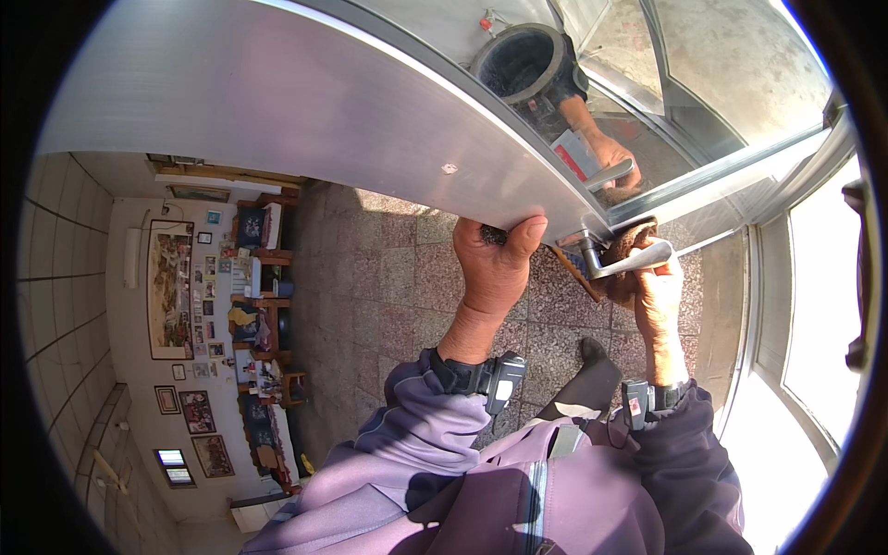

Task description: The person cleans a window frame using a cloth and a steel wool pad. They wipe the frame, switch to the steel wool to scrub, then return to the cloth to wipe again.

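My left hand grips the edge of a metal-framed glass door, with the thumb on its face and a dark bristly or fibrous thing partly seen beneath the fingers. My right hand holds a brown cloth against the door frame, just behind the metal lever handle. Part of that cloth is hidden by the handle and the fingers. In the door's glass pane, a hand and a handle show as a reflection.
Speckled tiles cover the floor. Wooden furniture with things on it lines a wall hung with framed pictures. A bright white-framed opening is at the right. A dark round container shows in or through the glass.
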